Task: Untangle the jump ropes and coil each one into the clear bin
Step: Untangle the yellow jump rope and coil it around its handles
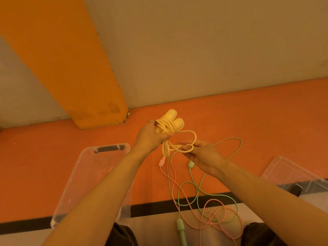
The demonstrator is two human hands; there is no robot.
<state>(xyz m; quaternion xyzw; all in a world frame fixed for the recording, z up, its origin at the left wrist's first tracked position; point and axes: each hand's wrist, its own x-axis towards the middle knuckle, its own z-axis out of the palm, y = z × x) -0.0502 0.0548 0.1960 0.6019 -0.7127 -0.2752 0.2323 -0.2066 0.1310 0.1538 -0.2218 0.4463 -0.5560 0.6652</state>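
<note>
My left hand (150, 137) grips the two handles of the yellow jump rope (170, 125), with its cord wound around them several times. My right hand (200, 153) pinches the loose end loop of that yellow cord just right of the handles. Below my hands the green jump rope (195, 189) and the pink jump rope (209, 217) lie tangled together on the floor. A pink handle (161, 162) and a green handle (191, 164) show near my hands, and a second green handle (181, 229) lies at the bottom. The clear bin (92, 174) stands on the floor under my left forearm.
A clear lid or second bin (298, 176) lies at the right edge. An orange pillar (74, 68) meets the floor at the back left, beside a beige wall. A black stripe (159, 208) crosses the orange floor. My dark-clothed knees show at the bottom.
</note>
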